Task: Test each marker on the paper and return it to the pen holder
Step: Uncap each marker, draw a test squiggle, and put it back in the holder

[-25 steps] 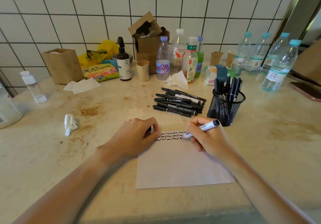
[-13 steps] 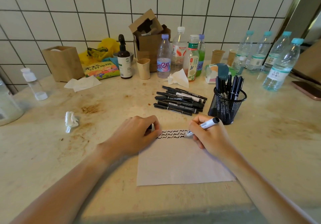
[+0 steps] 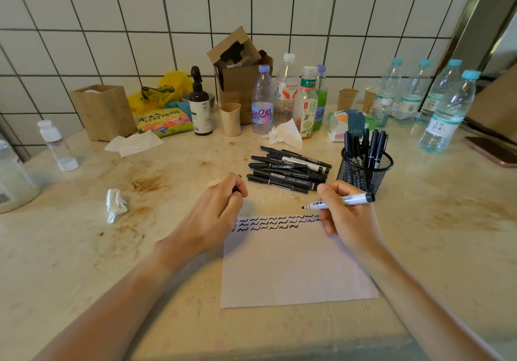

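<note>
A white sheet of paper point(image 3: 296, 268) lies on the counter, with rows of black squiggles along its top edge. My right hand point(image 3: 345, 215) grips a white marker point(image 3: 342, 201), uncapped, its black tip pointing left just above the paper. My left hand point(image 3: 216, 215) is curled above the paper's top left corner, and something small and dark, likely the marker's cap, shows between its fingers. A pile of several black markers point(image 3: 288, 171) lies behind the paper. The black mesh pen holder point(image 3: 363, 171) stands to the right with several markers upright in it.
Behind the pile stand bottles point(image 3: 263, 103), a cardboard box point(image 3: 240, 66), paper cups, a tissue pack and a wooden box point(image 3: 105, 111). Water bottles point(image 3: 444, 114) line the right side, near a phone point(image 3: 492, 150). Crumpled tissues point(image 3: 116, 204) lie on the left.
My right hand has lifted the marker's tip off the paper and turned it level. My left hand has risen from the paper's corner and moved slightly back.
</note>
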